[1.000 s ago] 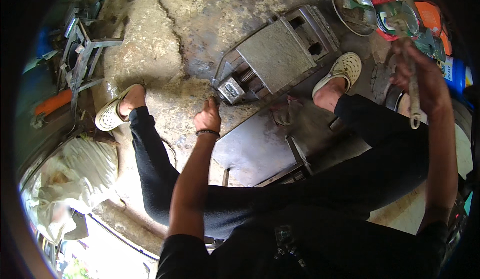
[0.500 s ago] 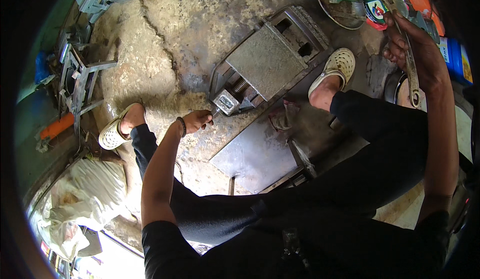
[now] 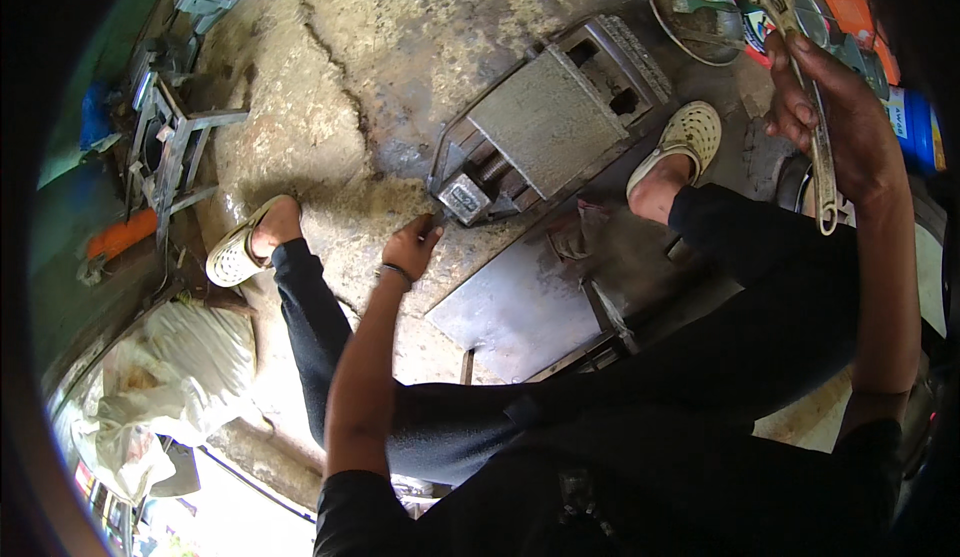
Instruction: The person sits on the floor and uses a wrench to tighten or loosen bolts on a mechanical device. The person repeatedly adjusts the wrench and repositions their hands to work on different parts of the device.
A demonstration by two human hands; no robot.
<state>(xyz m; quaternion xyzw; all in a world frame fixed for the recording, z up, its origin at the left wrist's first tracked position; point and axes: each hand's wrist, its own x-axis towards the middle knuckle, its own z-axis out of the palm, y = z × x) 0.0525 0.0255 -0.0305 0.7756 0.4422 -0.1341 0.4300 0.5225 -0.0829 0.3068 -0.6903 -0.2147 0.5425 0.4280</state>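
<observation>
A heavy grey metal machine vise lies on the floor in front of me, its screw end pointing toward my left hand. My left hand is closed at that end, its fingertips round the short shaft that sticks out of the vise's end block. Raised at the right, my right hand grips an adjustable wrench by its handle. The wrench's jaw end points away from me, and the holed end of the handle hangs below my palm.
A flat metal plate lies between my legs. At the far right stand a metal bowl holding a brush, an orange box and a blue container. Metal stands and a white sack are on the left.
My left hand has turned at the vise's shaft, its wrist swinging right and nearer to me. The right hand still holds the wrench. The whole view has shifted slightly.
</observation>
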